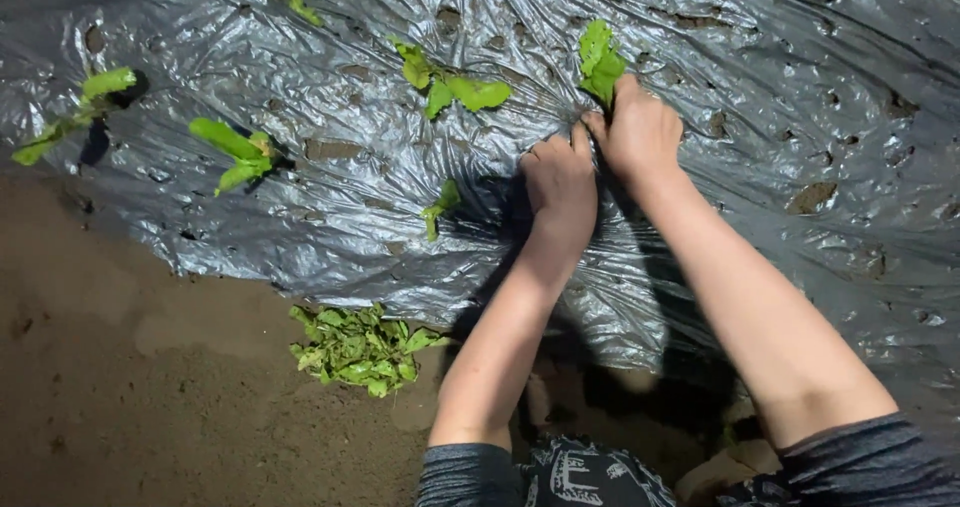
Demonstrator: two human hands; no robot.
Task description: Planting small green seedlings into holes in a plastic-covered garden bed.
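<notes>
A green seedling [600, 62] stands in a hole in the wrinkled grey plastic sheet [330, 217]. My right hand [640, 132] is curled at the seedling's base, just below its leaves. My left hand [562, 182] presses on the sheet right beside it, fingertips touching the same spot. What lies under the fingers is hidden. Both forearms reach out from grey sleeves at the bottom.
More seedlings [452, 89] [238, 152] [70, 112] [438, 207] poke through holes in the sheet to the left. A loose pile of green seedlings [358, 349] lies on bare brown soil [130, 387] at the sheet's near edge. Dirt clumps dot the plastic.
</notes>
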